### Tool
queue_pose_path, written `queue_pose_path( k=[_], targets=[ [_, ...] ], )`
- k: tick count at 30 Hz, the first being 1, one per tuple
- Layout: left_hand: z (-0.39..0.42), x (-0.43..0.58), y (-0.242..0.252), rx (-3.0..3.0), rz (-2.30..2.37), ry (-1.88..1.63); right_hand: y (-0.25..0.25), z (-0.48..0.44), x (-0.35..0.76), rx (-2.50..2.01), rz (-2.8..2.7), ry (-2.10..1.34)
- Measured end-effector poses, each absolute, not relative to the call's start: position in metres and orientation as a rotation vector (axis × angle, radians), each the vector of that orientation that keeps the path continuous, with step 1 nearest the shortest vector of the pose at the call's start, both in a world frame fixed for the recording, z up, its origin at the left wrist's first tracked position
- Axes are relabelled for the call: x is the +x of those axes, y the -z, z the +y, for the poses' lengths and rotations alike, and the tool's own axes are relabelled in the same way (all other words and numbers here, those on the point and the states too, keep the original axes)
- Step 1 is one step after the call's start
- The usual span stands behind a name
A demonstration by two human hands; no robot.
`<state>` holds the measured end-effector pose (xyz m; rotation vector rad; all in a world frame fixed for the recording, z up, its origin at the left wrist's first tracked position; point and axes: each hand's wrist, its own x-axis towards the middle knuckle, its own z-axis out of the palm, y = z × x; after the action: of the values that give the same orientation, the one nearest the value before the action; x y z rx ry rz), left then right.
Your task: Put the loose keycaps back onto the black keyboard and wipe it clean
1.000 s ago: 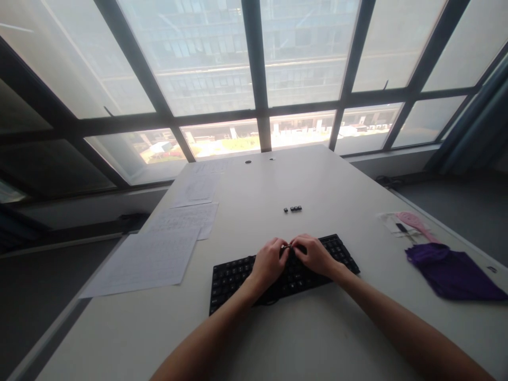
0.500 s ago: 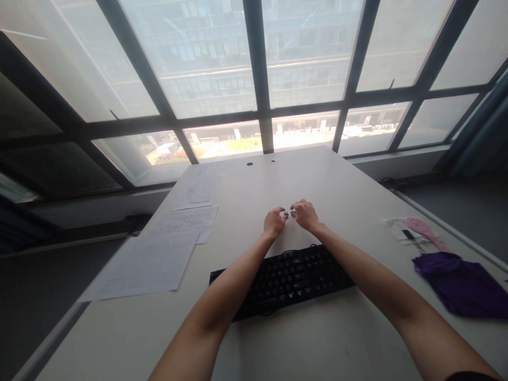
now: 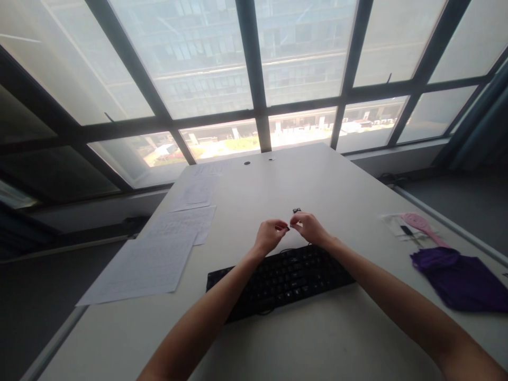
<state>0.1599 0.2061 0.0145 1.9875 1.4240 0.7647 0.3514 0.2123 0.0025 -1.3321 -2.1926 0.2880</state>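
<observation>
My left hand (image 3: 270, 235) is closed in a pinch just beyond the black keyboard (image 3: 283, 278). A small dark piece (image 3: 288, 228) shows at its fingertips, too small to name. Close beside it, my right hand (image 3: 310, 227) is also pinched, its fingertips almost meeting the left ones; what they hold is hard to make out. Past the right knuckles lie small black pieces with light marks (image 3: 297, 210), partly behind the hand. Both forearms cross over the keyboard and cover some of its keys.
Several printed sheets (image 3: 138, 267) lie along the left of the white table (image 3: 301, 338). At the right are a purple cloth bag (image 3: 462, 278), a pink brush-like thing (image 3: 420, 222) and a dark-tipped tool (image 3: 407, 231). Windows rise behind the table's far edge.
Both hands have come nearer to the keyboard and their fingertips closer together. The small black pieces now show on the table beyond my right hand. The view has shifted slightly.
</observation>
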Motion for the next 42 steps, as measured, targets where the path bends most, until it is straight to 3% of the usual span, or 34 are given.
queue_pose_path(
  k=[4, 7, 19, 36, 42],
  targets=[
    [0.160, 0.157, -0.010, 1.940, 1.211, -0.805, 0.000, 0.164, 0.368, -1.084, -2.003, -0.609],
    [0.144, 0.159, -0.007, 1.962, 1.199, -0.789, 0.003, 0.142, 0.375, -1.101, -1.978, -0.647],
    [0.134, 0.162, -0.005, 2.125, 1.178, -0.864, 0.014, 0.129, 0.371, -1.031, -2.027, -0.606],
    [0.130, 0.163, 0.003, 2.243, 1.197, -0.840, 0.000, 0.127, 0.370, -1.031, -2.411, -0.251],
    [0.130, 0.163, 0.003, 2.282, 1.215, -0.805, 0.005, 0.128, 0.368, -0.984, -2.315, -0.345]
  ],
)
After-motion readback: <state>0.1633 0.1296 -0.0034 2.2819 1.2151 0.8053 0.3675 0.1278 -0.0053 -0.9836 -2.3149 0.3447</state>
